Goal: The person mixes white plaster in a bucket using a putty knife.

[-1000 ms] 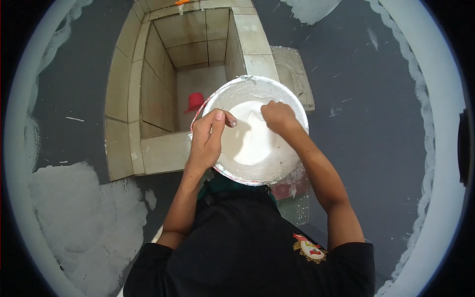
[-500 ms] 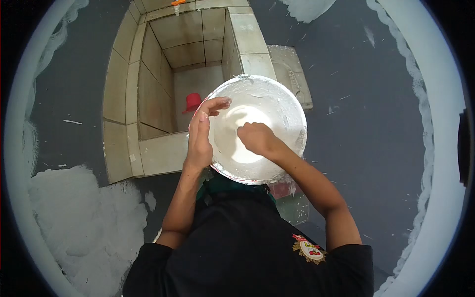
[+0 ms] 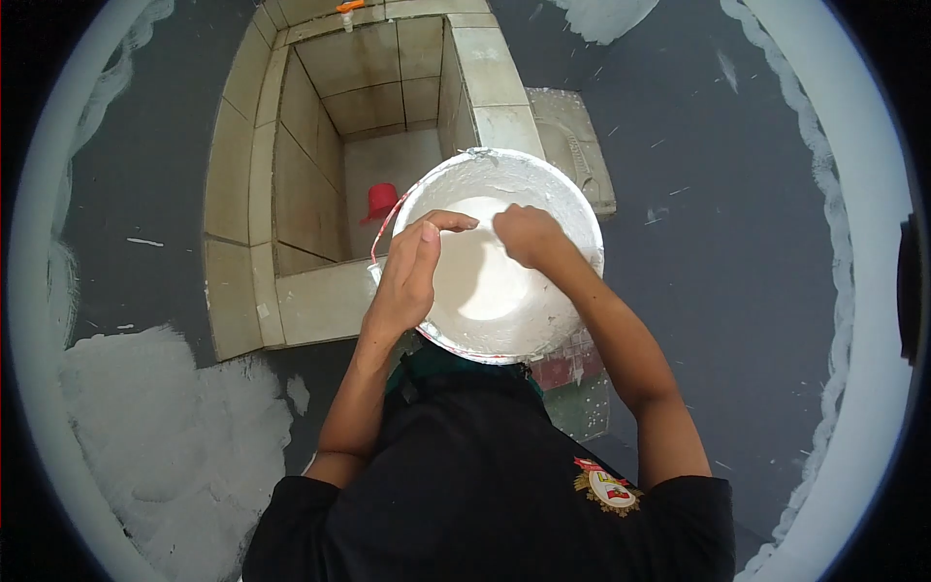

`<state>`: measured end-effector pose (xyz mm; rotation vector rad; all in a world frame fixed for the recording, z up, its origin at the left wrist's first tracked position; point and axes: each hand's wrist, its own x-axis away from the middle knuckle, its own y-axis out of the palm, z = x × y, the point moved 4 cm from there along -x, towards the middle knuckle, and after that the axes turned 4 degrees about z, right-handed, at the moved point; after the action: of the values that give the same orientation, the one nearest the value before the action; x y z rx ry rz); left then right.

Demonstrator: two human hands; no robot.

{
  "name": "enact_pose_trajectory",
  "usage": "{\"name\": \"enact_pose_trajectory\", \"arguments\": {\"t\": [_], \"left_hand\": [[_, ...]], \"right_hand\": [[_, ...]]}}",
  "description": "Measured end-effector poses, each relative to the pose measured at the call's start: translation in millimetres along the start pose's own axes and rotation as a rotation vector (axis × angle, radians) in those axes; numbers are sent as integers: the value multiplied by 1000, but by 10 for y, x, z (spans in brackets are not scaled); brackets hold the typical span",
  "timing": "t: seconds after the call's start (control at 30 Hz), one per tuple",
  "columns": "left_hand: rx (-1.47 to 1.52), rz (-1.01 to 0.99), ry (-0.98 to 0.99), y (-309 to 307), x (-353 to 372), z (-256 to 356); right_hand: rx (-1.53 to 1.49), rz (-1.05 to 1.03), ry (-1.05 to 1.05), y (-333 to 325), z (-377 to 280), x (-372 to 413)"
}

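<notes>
A round white bucket (image 3: pixel 572 301) with a coated inner wall and pale, smooth material at its bottom stands in front of my body. Over its left rim is my left hand (image 3: pixel 412 272), fingers stretched toward the middle, with nothing held in it. My right hand (image 3: pixel 526 235) is above the bucket's inside, its fingers curled downward; whatever they hold, if anything, is hidden beneath the hand. The bucket's red and white handle (image 3: pixel 386 228) hangs at the left side, next to my left hand.
Behind and left is a tiled basin (image 3: pixel 320 301) with a red dipper (image 3: pixel 381 201) inside and an orange-handled tap (image 3: pixel 349 8) above. A squat toilet slab (image 3: pixel 574 145) lies behind the bucket. White patches (image 3: pixel 165 427) mark the grey surface at left.
My left hand has shifted right and slightly down over the rim. My right hand has moved up and right inside the bucket's outline. More of the handle shows.
</notes>
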<state>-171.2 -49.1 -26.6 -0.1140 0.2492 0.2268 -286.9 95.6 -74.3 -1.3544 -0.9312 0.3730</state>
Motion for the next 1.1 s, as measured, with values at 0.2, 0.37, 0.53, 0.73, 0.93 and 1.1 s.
{"name": "enact_pose_trajectory", "arguments": {"t": [0.2,0.37,0.53,0.73,0.93,1.1], "left_hand": [[-1,20,13,-14,-13,41],[0,16,14,-16,-14,10],[-6,7,14,-7,-18,10],[-12,16,12,-11,-22,10],[-11,21,20,-14,-24,1],[2,26,8,-5,-19,21]], "right_hand": [[-114,-90,-256,251,-414,45],[-276,-249,-299,486,-156,200],[-58,-172,-76,63,48,269],[9,72,68,-499,11,502],[129,-111,105,35,-47,441],[-105,-127,-100,170,-197,432]]}}
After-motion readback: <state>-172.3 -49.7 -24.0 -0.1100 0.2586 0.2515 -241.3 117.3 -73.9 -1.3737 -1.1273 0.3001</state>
